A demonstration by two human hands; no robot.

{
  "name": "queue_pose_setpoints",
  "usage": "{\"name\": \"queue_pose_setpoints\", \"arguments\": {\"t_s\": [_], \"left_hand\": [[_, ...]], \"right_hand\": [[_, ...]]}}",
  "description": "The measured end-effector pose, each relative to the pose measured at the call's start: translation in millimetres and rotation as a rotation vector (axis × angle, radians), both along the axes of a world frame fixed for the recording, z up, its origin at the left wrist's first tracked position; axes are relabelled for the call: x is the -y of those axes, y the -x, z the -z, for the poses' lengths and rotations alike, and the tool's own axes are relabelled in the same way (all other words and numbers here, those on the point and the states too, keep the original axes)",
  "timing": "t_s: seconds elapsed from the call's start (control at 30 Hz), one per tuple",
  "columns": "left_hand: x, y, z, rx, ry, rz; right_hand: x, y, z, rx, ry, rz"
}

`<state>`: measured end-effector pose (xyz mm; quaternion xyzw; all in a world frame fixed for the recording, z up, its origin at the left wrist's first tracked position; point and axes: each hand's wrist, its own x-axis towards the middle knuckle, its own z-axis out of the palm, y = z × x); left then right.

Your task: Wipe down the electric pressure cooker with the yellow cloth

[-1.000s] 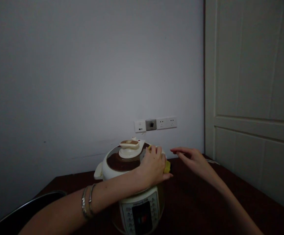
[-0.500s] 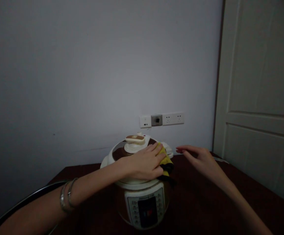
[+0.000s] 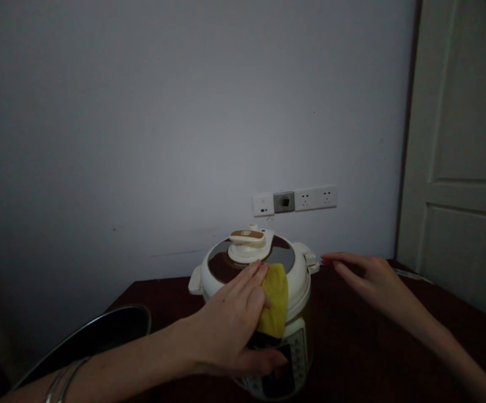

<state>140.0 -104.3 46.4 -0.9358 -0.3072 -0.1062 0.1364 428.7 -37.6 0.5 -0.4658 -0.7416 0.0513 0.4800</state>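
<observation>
An electric pressure cooker (image 3: 299,288) with a white rim and a brown, shiny lid stands on the dark red table. My left hand (image 3: 236,313) presses a yellow cloth (image 3: 275,299) against the front of the lid, just below the lid handle (image 3: 248,239). Its fingers lie over the cloth, and the thumb points right across the control panel (image 3: 298,350), partly covering it. My right hand (image 3: 372,277) hovers to the right, holding nothing, with thumb and fingers apart. Its fingertips are close to the cooker's right side handle (image 3: 312,262); whether they touch it, I cannot tell.
A dark, round-rimmed thing like a pan or chair back (image 3: 136,313) is at the lower left. Wall sockets (image 3: 305,198) sit behind the cooker. A white panelled door (image 3: 461,190) stands at right, and a pale cord (image 3: 413,274) lies on the table's back edge.
My left hand has wiped the cloth from the lid's right side toward its front, nearer me. My right hand keeps its place by the side handle. The view has turned slightly left.
</observation>
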Motion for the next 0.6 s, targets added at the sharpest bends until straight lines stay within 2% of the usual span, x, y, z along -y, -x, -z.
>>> {"name": "queue_pose_setpoints", "arguments": {"t_s": [0.1,0.23,0.37,0.47,0.6], "left_hand": [[-2.5,-17.0,15.9,0.076,-0.123,-0.097],[-8.4,-22.6,33.4,0.115,-0.264,-0.092],[-9.1,-5.1,42.4,0.105,-0.391,-0.124],[-8.6,13.6,47.0,0.092,-0.462,-0.146],[-12.3,41.1,52.9,0.136,-0.467,-0.183]], "right_hand": [[-3.7,6.5,4.7,0.003,-0.016,-0.010],[-6.6,27.1,14.6,0.002,-0.110,-0.118],[-7.5,45.8,27.0,0.080,-0.085,-0.255],[-8.9,48.7,32.6,0.084,-0.076,-0.263],[-10.3,46.8,33.1,0.073,-0.081,-0.243]]}}
